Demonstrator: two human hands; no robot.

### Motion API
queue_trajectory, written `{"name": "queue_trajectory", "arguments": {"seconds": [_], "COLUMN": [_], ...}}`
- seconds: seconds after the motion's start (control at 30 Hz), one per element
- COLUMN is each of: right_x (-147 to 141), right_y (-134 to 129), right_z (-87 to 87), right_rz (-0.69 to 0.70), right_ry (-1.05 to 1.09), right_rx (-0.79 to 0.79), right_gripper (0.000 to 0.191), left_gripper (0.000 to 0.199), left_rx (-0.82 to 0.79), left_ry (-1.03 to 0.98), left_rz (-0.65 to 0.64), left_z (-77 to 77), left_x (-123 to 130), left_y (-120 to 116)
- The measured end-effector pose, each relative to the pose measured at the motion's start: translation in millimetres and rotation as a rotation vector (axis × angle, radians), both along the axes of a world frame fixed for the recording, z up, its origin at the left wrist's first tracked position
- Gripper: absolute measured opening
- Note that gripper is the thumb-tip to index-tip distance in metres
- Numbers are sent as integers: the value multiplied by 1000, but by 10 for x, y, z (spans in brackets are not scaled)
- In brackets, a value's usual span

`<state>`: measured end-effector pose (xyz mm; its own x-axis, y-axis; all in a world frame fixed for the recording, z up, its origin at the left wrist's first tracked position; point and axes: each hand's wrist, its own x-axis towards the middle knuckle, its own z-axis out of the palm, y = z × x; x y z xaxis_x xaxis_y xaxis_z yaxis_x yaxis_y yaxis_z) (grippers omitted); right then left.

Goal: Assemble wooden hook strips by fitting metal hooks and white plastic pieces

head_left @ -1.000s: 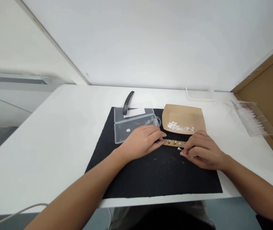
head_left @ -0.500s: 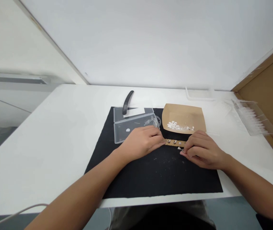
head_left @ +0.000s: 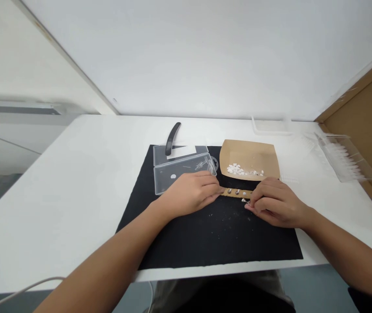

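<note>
A narrow brown strip (head_left: 234, 192) with small shiny metal pieces and a white dot along it lies on the black mat (head_left: 205, 243). My left hand (head_left: 196, 191) grips the strip's left end between its fingertips. Over the strip's right end rests my right hand (head_left: 272, 202), fingers pinched together; what they hold, if anything, is hidden. Right by those fingertips a tiny whitish, shiny piece (head_left: 244, 200) shows just below the strip. Behind the strip stands a brown paper tray (head_left: 254, 150) with small white pieces (head_left: 235, 169) in it.
An open clear plastic case (head_left: 166, 181) lies behind my left hand, with clear bits inside and a white card (head_left: 182, 151) and curved black nail file (head_left: 172, 139) on its lid. At right are clear plates of white nail tips (head_left: 344, 161). White crumbs dot the mat.
The view has shifted very slightly. Both hands keep nearly the same place and hold at the strip; nothing else has visibly moved.
</note>
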<state>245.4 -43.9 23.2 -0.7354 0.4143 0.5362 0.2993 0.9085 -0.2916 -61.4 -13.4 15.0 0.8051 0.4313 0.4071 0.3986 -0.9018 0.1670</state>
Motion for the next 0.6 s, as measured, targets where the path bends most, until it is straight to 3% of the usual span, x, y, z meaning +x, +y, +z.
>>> {"name": "queue_trajectory", "arguments": {"seconds": [0.6], "right_x": [18], "right_y": [-3], "right_z": [-31], "right_rz": [-39], "right_ry": [13], "right_rx": [16], "right_gripper": [19], "left_gripper": [22], "left_rx": [111], "left_ry": [18], "left_rz": [84], "left_z": [-4], "left_x": [53], "left_y": [-41]}}
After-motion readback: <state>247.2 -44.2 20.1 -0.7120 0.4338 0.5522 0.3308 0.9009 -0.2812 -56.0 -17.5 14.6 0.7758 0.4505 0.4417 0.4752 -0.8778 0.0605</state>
